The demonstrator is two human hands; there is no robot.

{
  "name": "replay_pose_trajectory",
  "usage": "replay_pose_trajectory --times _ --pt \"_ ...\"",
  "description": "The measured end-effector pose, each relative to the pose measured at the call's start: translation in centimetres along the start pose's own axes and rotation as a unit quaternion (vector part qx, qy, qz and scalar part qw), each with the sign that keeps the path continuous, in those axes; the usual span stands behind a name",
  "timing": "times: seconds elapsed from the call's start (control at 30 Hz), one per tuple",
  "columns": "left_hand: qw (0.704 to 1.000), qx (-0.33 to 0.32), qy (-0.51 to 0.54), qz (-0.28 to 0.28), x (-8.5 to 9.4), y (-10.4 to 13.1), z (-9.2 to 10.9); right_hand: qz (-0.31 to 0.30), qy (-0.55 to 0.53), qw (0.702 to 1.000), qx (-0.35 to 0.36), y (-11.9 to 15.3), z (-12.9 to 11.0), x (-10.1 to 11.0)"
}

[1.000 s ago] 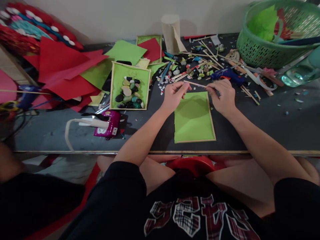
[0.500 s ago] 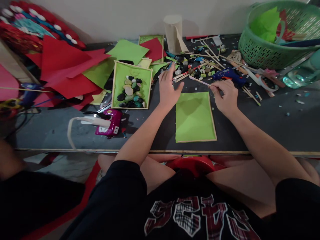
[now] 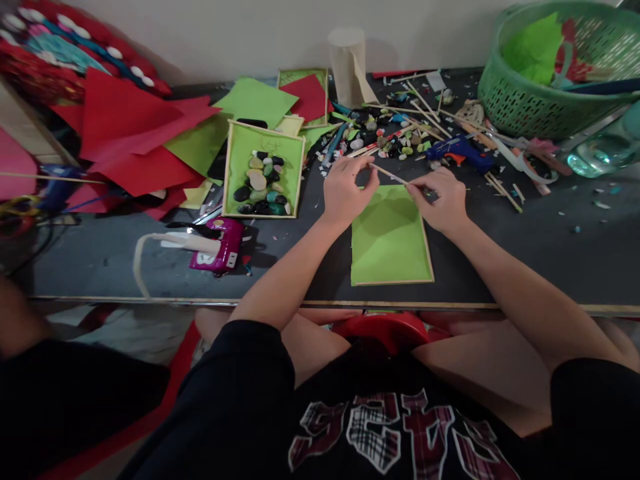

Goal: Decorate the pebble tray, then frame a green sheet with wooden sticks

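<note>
Left hand (image 3: 345, 193) — fingers pinched on the near-left end of a thin stick (image 3: 390, 175), just above the top edge of the green card (image 3: 390, 237).
Right hand (image 3: 440, 200) — fingers closed on the stick's other end, at the card's upper right corner. The stick runs slantwise between the two hands, held just over the card; whether it touches the card cannot be told.
Green card — lies flat on the dark table (image 3: 525, 247), near its front edge, with a pale strip along its right and lower sides.
Tray (image 3: 235, 167) — green-lined, left of the left hand, holding dark and pale pebbles (image 3: 260, 187).
Pink stapler (image 3: 220, 243) — near the tray, toward the table's front.
Blue glue gun (image 3: 463, 150) — just beyond the right hand, among loose sticks and scraps.
Paper roll (image 3: 347, 63) — upright at the back.
Green basket (image 3: 540, 100) — far right corner.
Red and green sheets (image 3: 140, 140) — piled at the left.
</note>
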State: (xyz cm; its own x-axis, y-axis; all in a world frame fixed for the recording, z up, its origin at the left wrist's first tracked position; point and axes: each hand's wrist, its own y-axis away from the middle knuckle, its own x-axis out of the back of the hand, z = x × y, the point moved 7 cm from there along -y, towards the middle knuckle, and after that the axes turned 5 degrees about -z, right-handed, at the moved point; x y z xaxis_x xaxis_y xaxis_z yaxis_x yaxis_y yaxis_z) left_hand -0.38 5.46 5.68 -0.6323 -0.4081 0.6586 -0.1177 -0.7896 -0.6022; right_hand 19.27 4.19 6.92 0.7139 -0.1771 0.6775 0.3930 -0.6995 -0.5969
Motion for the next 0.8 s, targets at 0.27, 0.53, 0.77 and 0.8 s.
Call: replay_pose_trajectory --times 0.27,0.53,0.77,0.8 --pt "0.999 0.042 0.003 0.025 -0.2 0.2 -0.6 -0.035 -0.016 0.999 0.003 0.2 -1.5 -0.9" --pt "1.000 -0.007 0.003 0.028 -0.1 0.0 -1.0 -0.028 -0.033 0.999 -0.021 0.3 -1.5 -0.7" --pt "0.999 -0.038 0.002 -0.004 0.0 -0.2 0.0 -0.016 -0.028 0.998 -0.057 0.4 -0.5 -0.4" --pt "0.999 -0.038 0.000 -0.002 -0.1 -0.2 0.0 -0.018 -0.027 0.998 -0.056 0.3 -0.5 -0.4"
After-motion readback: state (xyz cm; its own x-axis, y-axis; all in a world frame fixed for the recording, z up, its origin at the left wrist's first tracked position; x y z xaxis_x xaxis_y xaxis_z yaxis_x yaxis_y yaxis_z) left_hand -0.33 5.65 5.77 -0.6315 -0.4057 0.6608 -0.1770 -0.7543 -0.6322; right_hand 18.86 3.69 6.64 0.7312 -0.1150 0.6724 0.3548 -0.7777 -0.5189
